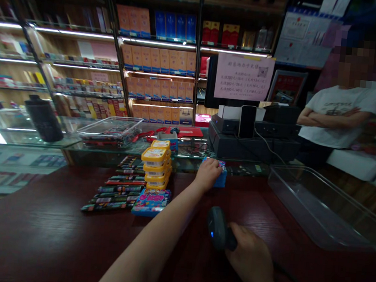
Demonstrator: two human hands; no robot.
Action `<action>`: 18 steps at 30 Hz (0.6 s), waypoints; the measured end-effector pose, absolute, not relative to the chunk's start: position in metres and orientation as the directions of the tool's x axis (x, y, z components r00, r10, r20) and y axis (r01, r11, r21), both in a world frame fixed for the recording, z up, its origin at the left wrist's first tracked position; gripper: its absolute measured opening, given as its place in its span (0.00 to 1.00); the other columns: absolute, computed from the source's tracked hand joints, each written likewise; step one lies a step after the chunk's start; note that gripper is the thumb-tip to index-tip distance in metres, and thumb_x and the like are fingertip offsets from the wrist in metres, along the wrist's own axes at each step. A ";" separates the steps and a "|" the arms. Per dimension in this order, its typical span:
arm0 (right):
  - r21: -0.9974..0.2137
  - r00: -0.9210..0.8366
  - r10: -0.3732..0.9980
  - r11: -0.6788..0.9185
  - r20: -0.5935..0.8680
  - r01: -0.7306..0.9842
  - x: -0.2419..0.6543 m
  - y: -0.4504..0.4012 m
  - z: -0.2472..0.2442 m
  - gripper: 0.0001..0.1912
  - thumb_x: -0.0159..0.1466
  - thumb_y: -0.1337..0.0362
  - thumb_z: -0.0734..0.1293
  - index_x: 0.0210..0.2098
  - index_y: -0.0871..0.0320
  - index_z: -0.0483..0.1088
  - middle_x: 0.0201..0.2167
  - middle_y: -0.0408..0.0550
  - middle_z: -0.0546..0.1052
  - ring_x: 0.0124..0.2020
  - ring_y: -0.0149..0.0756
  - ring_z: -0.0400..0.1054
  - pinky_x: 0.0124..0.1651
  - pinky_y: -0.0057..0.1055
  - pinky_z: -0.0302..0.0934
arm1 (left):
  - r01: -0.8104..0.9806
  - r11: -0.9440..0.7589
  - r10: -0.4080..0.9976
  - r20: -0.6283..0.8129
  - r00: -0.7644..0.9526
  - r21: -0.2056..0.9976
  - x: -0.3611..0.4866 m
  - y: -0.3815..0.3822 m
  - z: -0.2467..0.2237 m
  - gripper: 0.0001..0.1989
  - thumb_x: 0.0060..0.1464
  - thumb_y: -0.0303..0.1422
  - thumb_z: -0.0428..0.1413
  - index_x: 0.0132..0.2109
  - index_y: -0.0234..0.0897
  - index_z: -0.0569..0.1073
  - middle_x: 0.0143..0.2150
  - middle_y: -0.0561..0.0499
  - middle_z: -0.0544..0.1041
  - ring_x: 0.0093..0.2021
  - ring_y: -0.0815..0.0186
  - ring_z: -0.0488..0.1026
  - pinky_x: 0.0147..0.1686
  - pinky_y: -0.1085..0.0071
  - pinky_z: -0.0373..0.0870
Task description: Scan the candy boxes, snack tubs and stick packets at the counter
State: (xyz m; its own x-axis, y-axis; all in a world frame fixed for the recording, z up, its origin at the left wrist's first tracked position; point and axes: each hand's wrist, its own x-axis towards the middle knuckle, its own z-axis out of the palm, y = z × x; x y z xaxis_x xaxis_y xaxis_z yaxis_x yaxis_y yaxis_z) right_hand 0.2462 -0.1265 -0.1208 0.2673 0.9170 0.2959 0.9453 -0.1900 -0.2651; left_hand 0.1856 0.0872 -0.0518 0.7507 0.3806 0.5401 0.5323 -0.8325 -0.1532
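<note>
I see the tub stack (157, 167) on the counter (48, 238); packs (118, 192) lie left of it, a packet (151, 202) just before it, the tray (130, 132) behind it and leftward; the bin (314, 206) sits well to its right, a box (220, 179) between them.

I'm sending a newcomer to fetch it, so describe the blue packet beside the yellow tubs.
On the dark red counter, find the stack of yellow tubs. The blue packet lies flat at its near foot, by the dark slim packs. Unlike the other blue pack, no left hand covers it.
</note>
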 end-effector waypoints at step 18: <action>-0.249 0.269 0.895 -0.186 0.357 0.950 0.245 -0.128 -0.125 0.10 0.57 0.70 0.62 0.37 0.52 0.71 0.32 0.41 0.77 0.34 0.35 0.71 0.36 0.31 0.55 | 0.526 -0.633 0.750 0.620 0.232 0.568 0.169 0.109 -0.078 0.04 0.48 0.29 0.60 0.28 0.35 0.74 0.32 0.51 0.68 0.33 0.68 0.67 0.33 0.73 0.64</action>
State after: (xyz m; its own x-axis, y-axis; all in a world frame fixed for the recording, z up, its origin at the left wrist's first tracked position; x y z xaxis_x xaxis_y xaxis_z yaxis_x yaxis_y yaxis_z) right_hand 0.2452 -0.1281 -0.1246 0.2687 0.8946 0.3571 0.9504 -0.1860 -0.2493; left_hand 0.1687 0.1087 -0.0780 0.2319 0.7495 0.6200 0.5263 -0.6327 0.5680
